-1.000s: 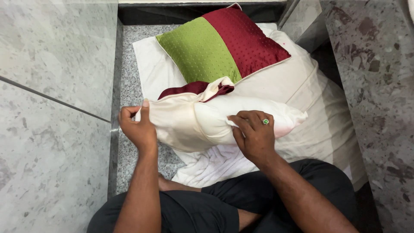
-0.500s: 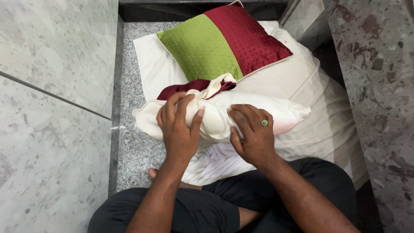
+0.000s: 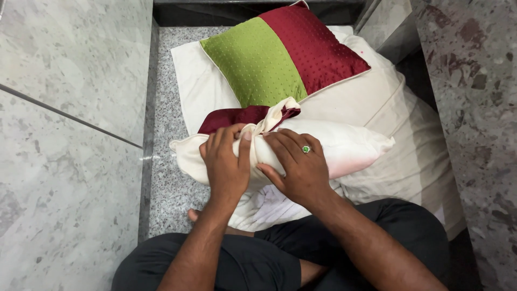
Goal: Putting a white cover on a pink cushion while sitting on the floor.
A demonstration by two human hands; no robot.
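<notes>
Both the left hand [image 3: 226, 164] and right hand [image 3: 298, 167] press closed on the cream pillow [image 3: 344, 148], just below the green-and-maroon cushion [image 3: 280, 56]; it looks soft, light, best gripped at its bunched middle.

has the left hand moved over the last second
Yes. The left hand moved right, from the cream pillow's left end toward its middle, next to the right hand.

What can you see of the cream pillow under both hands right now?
The cream pillow is a soft, plain fabric insert lying crosswise on white bedding. Its middle is squeezed under the left hand and the right hand, which wears a green-stoned ring. A maroon cover with cream trim lies bunched against its far edge. Its right end looks faintly pink.
</notes>
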